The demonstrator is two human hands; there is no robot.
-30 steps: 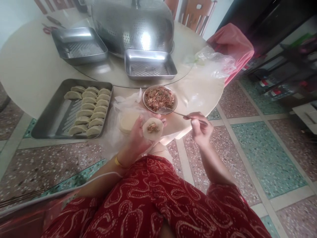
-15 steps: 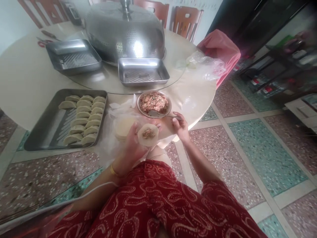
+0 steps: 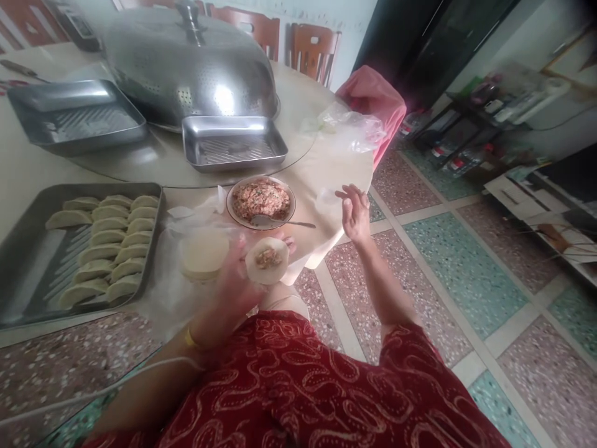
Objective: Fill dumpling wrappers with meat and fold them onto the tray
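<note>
A round dumpling wrapper point(image 3: 254, 271) with a mound of meat filling point(image 3: 269, 257) lies flat across the fingers of my left hand point(image 3: 232, 274). My right hand point(image 3: 357, 214) is raised over the table's right edge, its fingers apart and nothing in them, close to a small translucent dish point(image 3: 329, 202). The spoon point(image 3: 301, 224) rests in the bowl of minced filling point(image 3: 261, 196), its handle sticking out over the rim to the right. To the left of my left hand, a stack of wrappers point(image 3: 203, 254) sits on a crumpled plastic bag point(image 3: 170, 274).
A metal tray point(image 3: 23, 249) on the left holds rows of folded dumplings point(image 3: 112, 224). Two more trays point(image 3: 233, 149) point(image 3: 88, 121) stand behind, in front of a big steel domed lid point(image 3: 186, 68). A clear plastic bag point(image 3: 354, 127) lies near a pink-covered chair point(image 3: 380, 96).
My right hand has let go of the spoon and moved away to the right with its fingers opened. The view has turned to the right. The left hand still holds the filled wrapper.
</note>
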